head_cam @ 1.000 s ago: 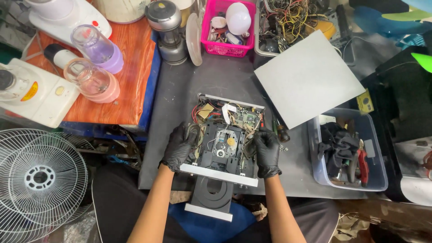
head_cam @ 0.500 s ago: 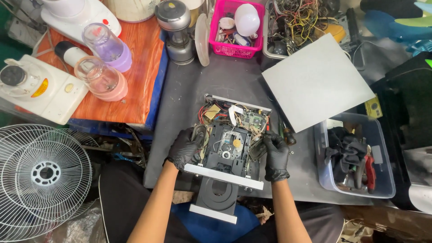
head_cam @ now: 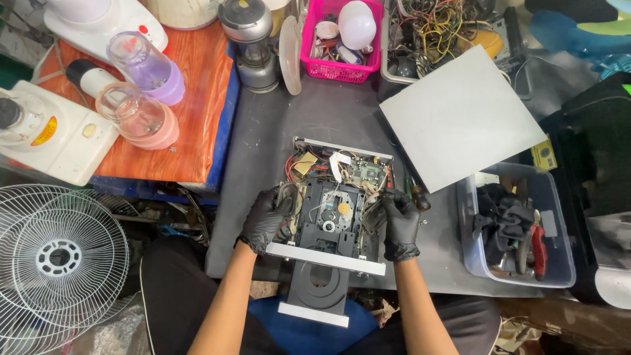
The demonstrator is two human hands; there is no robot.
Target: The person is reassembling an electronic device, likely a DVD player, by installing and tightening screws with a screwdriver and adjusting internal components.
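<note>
Black gloves are covering both hands. The left hand [head_cam: 265, 222] is curling its fingers over the left side of an open disc player [head_cam: 335, 210] and is gripping that edge. The right hand [head_cam: 399, 223] is doing the same on the right side, with its fingers bent around that edge. The player is sitting right between the two hands, on the near part of a dark grey table [head_cam: 328, 118]. Its lid is off, so the green board, the coloured wires and the round spinning part in the middle are all showing. Its disc tray [head_cam: 319, 294] is sticking out toward the person, past the table edge and over the lap.

A small screwdriver [head_cam: 417, 195] with a dark handle is lying just beside the right hand. Farther right, a clear plastic bin [head_cam: 557, 276] is holding dark cloth and red-handled pliers [head_cam: 537, 248]. To the left, a white fan guard [head_cam: 52, 260] is resting low, beside the table.

Past the player, a flat grey cover [head_cam: 463, 115] is lying on the table, well apart from the hands. On the left, an orange board [head_cam: 197, 118] is holding a pink jar [head_cam: 138, 118], a purple jar [head_cam: 146, 66] and a white blender base [head_cam: 49, 141]. At the far edge, a pink basket [head_cam: 338, 66] with a white bulb [head_cam: 357, 23] is sitting beside a box of tangled wires [head_cam: 437, 33].
</note>
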